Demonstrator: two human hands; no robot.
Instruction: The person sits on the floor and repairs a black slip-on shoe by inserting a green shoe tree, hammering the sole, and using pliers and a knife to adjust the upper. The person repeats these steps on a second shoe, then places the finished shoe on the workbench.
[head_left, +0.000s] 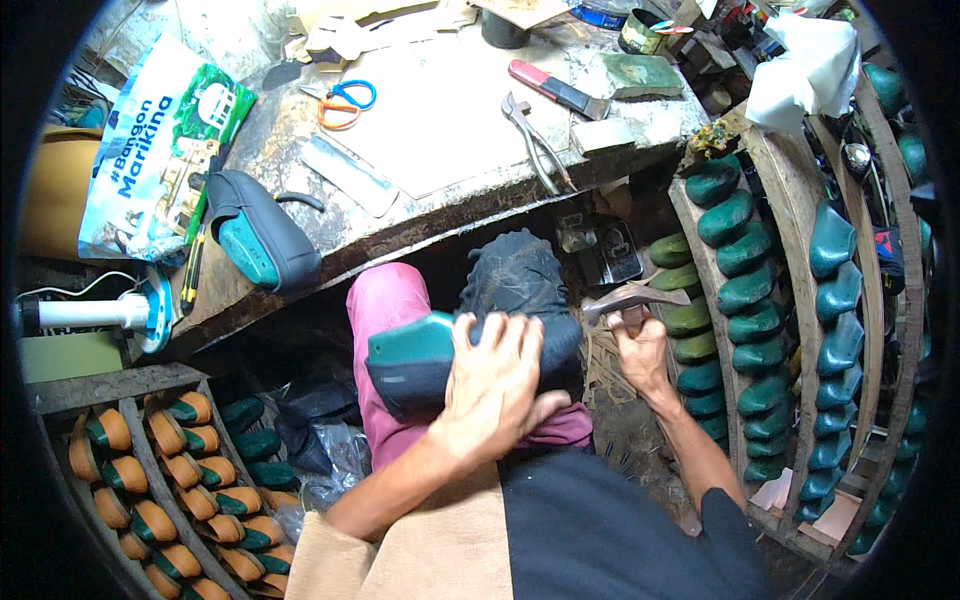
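Observation:
Across my lap lies a dark shoe (pixel 400 388) with a green shoe last (pixel 412 343) inside it. My left hand (pixel 492 385) is closed over its top, fingers pointing away from me and thumb to the right. My right hand (pixel 642 352) is wrapped around a hammer (pixel 636 298) just right of the shoe. The hammer's metal head sits above the fist, apart from the shoe; most of its handle is hidden by my fingers. A black cloth-like item (pixel 515 270) covers my knee beyond the shoe.
On the workbench (pixel 440 190) are a finished-looking dark shoe (pixel 262 235), scissors (pixel 345 105), pincers (pixel 535 140), a red-handled knife (pixel 560 90) and a printed bag (pixel 165 150). Racks of green lasts (pixel 755 325) stand right, a rack of tan shoes (pixel 150 520) lower left.

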